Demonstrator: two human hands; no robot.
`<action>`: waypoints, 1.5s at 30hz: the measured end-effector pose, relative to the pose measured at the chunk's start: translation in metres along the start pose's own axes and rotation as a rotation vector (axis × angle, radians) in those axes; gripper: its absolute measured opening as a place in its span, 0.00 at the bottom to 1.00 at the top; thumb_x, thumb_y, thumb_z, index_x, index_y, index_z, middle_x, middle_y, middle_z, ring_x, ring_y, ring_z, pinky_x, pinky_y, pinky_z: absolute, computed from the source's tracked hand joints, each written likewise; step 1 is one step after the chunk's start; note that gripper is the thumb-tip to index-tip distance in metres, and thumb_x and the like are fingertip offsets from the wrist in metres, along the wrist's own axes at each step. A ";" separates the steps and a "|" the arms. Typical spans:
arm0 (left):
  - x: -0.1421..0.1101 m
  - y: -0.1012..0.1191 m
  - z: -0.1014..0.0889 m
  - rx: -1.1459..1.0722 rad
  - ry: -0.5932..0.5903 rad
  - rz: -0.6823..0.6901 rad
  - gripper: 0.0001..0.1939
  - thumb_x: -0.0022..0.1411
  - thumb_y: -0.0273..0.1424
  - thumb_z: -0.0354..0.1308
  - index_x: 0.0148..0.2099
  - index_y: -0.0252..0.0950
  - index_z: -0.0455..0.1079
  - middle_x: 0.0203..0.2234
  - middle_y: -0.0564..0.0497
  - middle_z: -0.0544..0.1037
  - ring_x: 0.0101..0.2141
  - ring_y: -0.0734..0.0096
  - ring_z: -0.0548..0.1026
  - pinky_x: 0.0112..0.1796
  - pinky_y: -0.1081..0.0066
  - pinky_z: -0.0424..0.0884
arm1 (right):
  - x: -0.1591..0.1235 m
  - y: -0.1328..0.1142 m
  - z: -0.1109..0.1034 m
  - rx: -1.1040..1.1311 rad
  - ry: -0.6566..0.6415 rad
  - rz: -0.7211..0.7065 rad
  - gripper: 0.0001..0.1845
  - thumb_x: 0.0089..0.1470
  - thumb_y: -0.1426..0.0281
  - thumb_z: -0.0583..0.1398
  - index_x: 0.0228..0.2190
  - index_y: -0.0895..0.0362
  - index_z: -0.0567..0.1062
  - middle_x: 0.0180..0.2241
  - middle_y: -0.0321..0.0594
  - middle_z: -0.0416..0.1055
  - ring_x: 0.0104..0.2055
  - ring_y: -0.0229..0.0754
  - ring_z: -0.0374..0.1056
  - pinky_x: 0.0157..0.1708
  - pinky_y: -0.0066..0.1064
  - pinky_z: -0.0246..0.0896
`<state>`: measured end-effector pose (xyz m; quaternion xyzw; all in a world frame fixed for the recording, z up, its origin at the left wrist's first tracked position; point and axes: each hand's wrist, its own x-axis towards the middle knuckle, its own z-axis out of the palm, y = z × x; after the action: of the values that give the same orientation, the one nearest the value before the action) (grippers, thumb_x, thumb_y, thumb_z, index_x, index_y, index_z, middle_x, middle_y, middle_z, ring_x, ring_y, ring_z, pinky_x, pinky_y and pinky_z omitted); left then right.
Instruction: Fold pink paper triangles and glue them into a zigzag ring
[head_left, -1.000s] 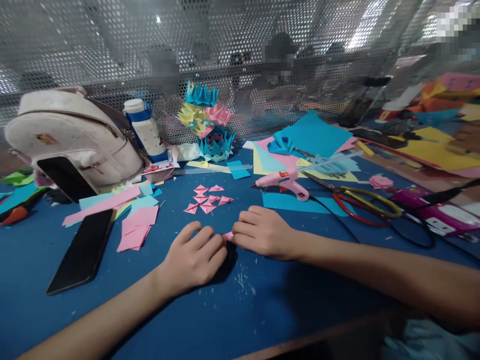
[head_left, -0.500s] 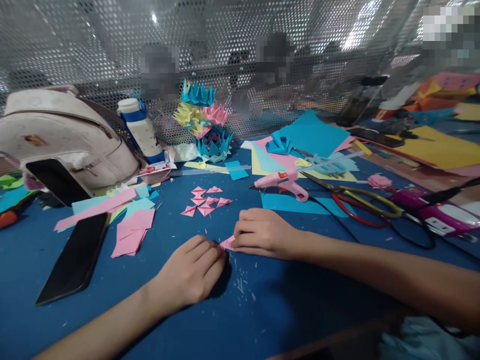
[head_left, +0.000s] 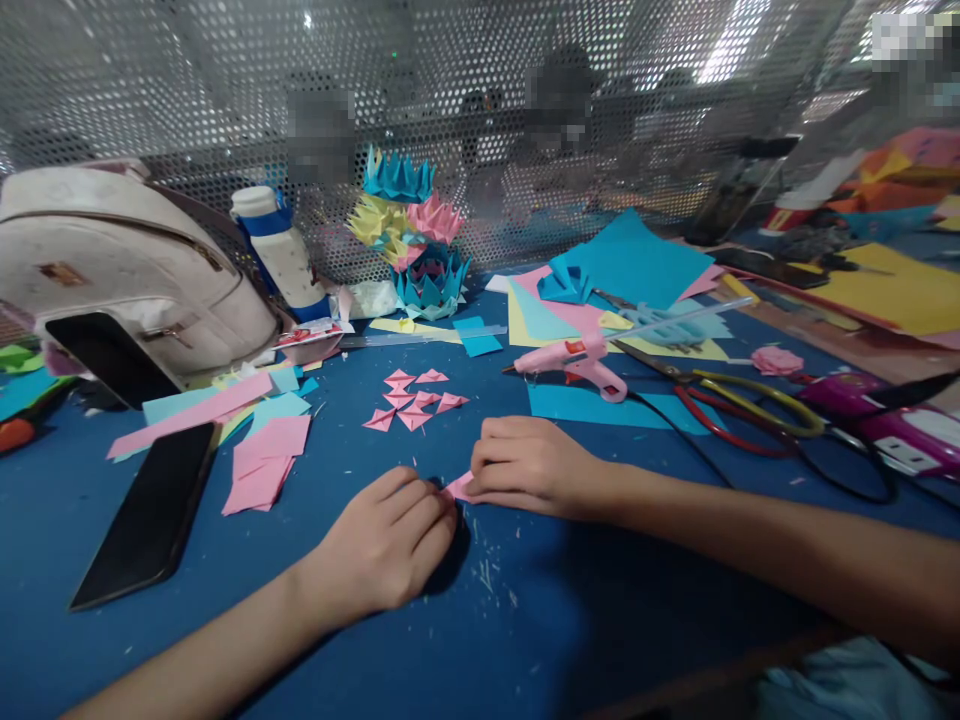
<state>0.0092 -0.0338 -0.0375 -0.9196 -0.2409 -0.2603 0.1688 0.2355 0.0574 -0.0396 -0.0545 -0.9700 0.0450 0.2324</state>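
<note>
A small folded piece of pink paper (head_left: 459, 487) lies on the blue table between my two hands. My left hand (head_left: 397, 540) is closed at the paper's left end, its fingertips hidden behind the knuckles. From the other side my right hand (head_left: 536, 465) presses its closed fingers down on the paper. Just beyond them sit several folded pink paper triangles (head_left: 412, 415). Left of these lies a stack of pink paper pieces (head_left: 262, 470). A pink glue gun (head_left: 574, 368) rests on its side past my right hand.
A dark phone (head_left: 146, 525) lies at left; another phone (head_left: 109, 355) leans on a pale backpack (head_left: 127, 260). A bottle (head_left: 281, 255) and a paper flower stack (head_left: 427, 280) stand by the perforated metal screen (head_left: 225, 90). Scissors (head_left: 757, 405), cables and coloured sheets (head_left: 637, 265) spread rightward.
The camera view has shifted slightly, moving the right-hand things a little rightward. Both hands stay on the pink paper in nearly the same pose.
</note>
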 end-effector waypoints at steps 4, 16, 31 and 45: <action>0.000 0.003 -0.001 0.021 -0.023 -0.014 0.15 0.72 0.20 0.44 0.42 0.27 0.74 0.33 0.42 0.82 0.34 0.64 0.78 0.37 0.64 0.74 | 0.000 0.000 -0.003 -0.029 -0.025 -0.011 0.14 0.67 0.66 0.56 0.34 0.57 0.78 0.34 0.39 0.74 0.36 0.38 0.60 0.36 0.30 0.55; 0.000 0.005 -0.002 0.010 -0.015 -0.005 0.17 0.72 0.20 0.43 0.42 0.26 0.75 0.34 0.41 0.82 0.35 0.63 0.78 0.38 0.64 0.76 | 0.002 -0.005 0.002 -0.122 -0.035 -0.015 0.13 0.69 0.67 0.54 0.40 0.55 0.79 0.34 0.38 0.74 0.34 0.38 0.59 0.33 0.32 0.50; -0.001 0.006 -0.001 0.019 -0.010 -0.009 0.16 0.72 0.20 0.44 0.40 0.26 0.75 0.31 0.42 0.81 0.34 0.63 0.79 0.38 0.63 0.77 | 0.000 -0.011 -0.002 -0.034 -0.015 -0.052 0.14 0.65 0.74 0.52 0.48 0.61 0.72 0.38 0.44 0.75 0.41 0.41 0.66 0.38 0.33 0.55; -0.001 0.005 -0.001 0.016 -0.010 -0.001 0.16 0.72 0.20 0.44 0.41 0.26 0.74 0.32 0.42 0.81 0.34 0.63 0.79 0.38 0.64 0.76 | 0.000 -0.014 0.000 -0.033 -0.008 0.002 0.14 0.66 0.75 0.49 0.47 0.62 0.71 0.40 0.45 0.76 0.41 0.43 0.65 0.37 0.35 0.53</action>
<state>0.0104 -0.0391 -0.0380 -0.9194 -0.2442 -0.2539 0.1748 0.2343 0.0440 -0.0380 -0.0593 -0.9715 0.0294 0.2278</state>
